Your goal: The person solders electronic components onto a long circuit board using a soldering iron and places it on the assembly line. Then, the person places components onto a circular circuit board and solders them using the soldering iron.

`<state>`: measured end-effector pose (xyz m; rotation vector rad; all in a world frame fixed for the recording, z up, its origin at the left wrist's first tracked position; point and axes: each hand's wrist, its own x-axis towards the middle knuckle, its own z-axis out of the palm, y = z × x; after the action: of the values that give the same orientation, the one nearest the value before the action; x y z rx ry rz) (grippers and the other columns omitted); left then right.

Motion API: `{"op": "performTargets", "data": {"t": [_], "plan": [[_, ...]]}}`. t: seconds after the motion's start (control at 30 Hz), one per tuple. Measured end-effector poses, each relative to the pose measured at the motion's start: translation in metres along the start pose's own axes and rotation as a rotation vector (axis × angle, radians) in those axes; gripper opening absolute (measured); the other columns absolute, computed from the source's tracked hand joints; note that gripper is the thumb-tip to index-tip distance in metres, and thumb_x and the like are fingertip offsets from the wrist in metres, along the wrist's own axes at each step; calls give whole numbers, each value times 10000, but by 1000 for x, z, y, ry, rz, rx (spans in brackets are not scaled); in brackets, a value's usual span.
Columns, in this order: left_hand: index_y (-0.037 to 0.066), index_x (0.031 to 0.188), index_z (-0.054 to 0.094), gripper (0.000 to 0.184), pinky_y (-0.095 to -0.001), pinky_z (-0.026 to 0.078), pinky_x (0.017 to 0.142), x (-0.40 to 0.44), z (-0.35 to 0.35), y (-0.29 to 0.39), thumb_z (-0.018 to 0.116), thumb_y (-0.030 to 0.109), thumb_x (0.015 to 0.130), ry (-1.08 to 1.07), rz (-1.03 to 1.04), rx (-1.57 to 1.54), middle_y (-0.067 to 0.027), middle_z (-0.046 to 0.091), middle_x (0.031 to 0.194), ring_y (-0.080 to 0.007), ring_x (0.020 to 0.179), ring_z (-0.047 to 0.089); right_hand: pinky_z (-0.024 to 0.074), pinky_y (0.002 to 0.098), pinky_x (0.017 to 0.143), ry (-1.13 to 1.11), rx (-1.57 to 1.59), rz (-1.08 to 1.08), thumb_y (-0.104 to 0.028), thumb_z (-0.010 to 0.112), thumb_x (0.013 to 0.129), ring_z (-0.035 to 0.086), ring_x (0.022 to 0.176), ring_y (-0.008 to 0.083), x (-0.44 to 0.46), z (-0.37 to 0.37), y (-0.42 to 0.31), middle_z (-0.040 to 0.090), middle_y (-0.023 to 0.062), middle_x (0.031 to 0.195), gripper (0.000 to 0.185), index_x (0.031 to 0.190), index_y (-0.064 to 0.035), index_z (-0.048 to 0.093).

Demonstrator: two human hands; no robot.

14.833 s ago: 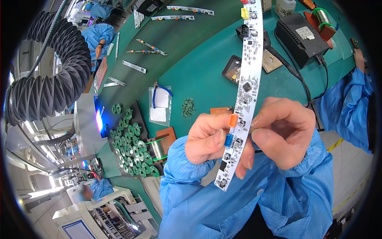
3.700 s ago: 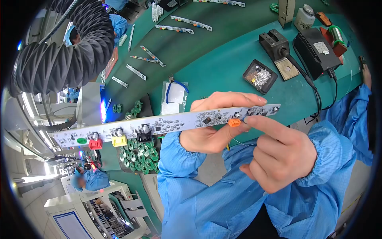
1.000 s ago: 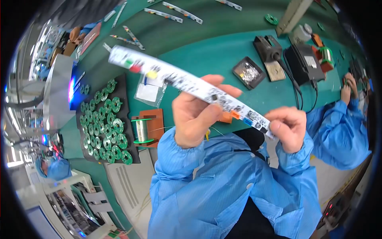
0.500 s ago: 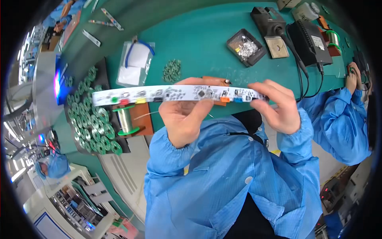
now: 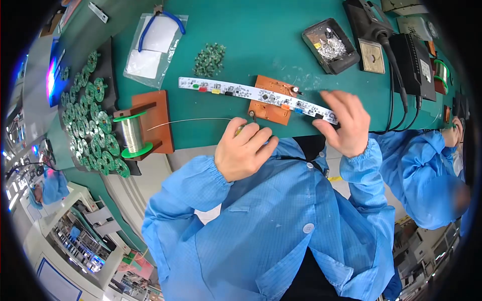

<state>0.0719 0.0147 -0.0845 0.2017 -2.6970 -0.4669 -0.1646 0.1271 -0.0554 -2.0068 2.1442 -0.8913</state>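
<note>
A long, slightly curved white circuit board (image 5: 241,93) with coloured parts along it lies across an orange-brown fixture (image 5: 271,113). My right hand (image 5: 349,123) is at the board's right end, thumb and fingers spread apart around it; contact is unclear. Below the fixture's left corner, my left hand (image 5: 245,150) has its fingers curled in. A small yellowish bit shows between them, too hidden to name. Solder wire (image 5: 196,120) runs from a green-flanged spool (image 5: 132,134) on a brown stand (image 5: 161,123) towards the left hand's fingertips.
Left are many green ring-shaped boards (image 5: 90,115) on a dark tray. Behind are a pile of small green pieces (image 5: 210,59), blue-handled cutters (image 5: 176,21) on a plastic bag (image 5: 143,65), a black box of metal bits (image 5: 346,62) and a soldering station (image 5: 411,60). Another person sits right.
The board, held up in both hands before, now lies on the fixture. My left hand has let go of it and moved down; my right hand has opened around its end. The view has shifted.
</note>
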Motion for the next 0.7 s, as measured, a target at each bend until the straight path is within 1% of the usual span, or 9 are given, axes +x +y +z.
{"op": "performTargets", "data": {"t": [0.1, 0.13, 0.17, 0.2, 0.33, 0.43, 0.53, 0.63, 0.7], "plan": [[55, 843, 652, 225, -378, 439, 755, 6, 0, -6, 596, 133, 640, 13, 97, -7, -51, 583, 879, -198, 832, 539, 447, 278, 660, 156, 151, 178, -123, 678, 694, 587, 815, 209, -23, -6, 16, 614, 126, 937, 461, 1123, 25, 599], [40, 837, 646, 229, -369, 446, 728, 6, 0, -8, 607, 131, 631, 17, 147, -42, -57, 581, 848, -199, 797, 541, 404, 229, 632, 207, 212, 376, -72, 588, 763, 547, 788, 143, -30, -8, 16, 608, 97, 928, 411, 1154, 57, 579], [24, 831, 641, 236, -360, 454, 700, 7, -1, -10, 618, 129, 621, 21, 198, -72, -64, 579, 816, -199, 762, 543, 356, 203, 569, 463, 426, 468, -84, 491, 876, 477, 681, 90, -36, 4, 25, 607, 97, 927, 356, 1190, 67, 562], [24, 831, 641, 236, -360, 454, 700, 8, -1, -9, 618, 129, 621, 22, 186, -68, -64, 579, 816, -199, 762, 543, 312, 184, 525, 501, 561, 588, -136, 396, 964, 417, 625, 60, -38, -2, 38, 599, 92, 911, 367, 1252, 57, 516], [1, 818, 619, 218, -305, 430, 486, 18, -9, 15, 645, 84, 618, 215, 168, -348, -77, 556, 748, -193, 590, 543, 282, 197, 459, 644, 1313, 820, -339, 400, 996, 321, 562, 80, -13, -24, 52, 589, 92, 1088, 476, 1337, -6, 394], [-37, 860, 636, 207, -299, 425, 431, 26, -5, 51, 701, 2, 667, 291, -1, -716, -105, 593, 749, -196, 558, 582, 296, 198, 466, 718, 1339, 831, -338, 438, 988, 335, 590, 78, 1, -23, 68, 582, 113, 1144, 405, 1229, -13, 469], [-30, 830, 641, 218, -264, 415, 419, 42, 5, 75, 722, -57, 630, 281, -260, -1063, -112, 615, 739, -202, 533, 589, 315, 191, 482, 590, 1408, 817, -351, 415, 996, 369, 628, 85, 14, -19, 92, 546, 144, 1223, 432, 1336, -85, 400], [-18, 815, 651, 223, -262, 418, 424, 52, 15, 78, 726, -70, 612, 372, -235, -1028, -108, 614, 698, -207, 517, 584, 333, 172, 514, 592, 1145, 841, -410, 380, 995, 417, 661, 86, 21, -24, 72, 484, 172, 1320, 471, 1416, -208, 316], [-15, 804, 654, 222, -269, 431, 434, 55, 15, 68, 717, -90, 604, 396, -265, -953, -102, 615, 664, -202, 510, 585, 353, 189, 525, 637, 884, 826, -425, 371, 994, 416, 639, 99, 11, -27, 49, 476, 181, 1326, 488, 1422, -199, 305]]}}
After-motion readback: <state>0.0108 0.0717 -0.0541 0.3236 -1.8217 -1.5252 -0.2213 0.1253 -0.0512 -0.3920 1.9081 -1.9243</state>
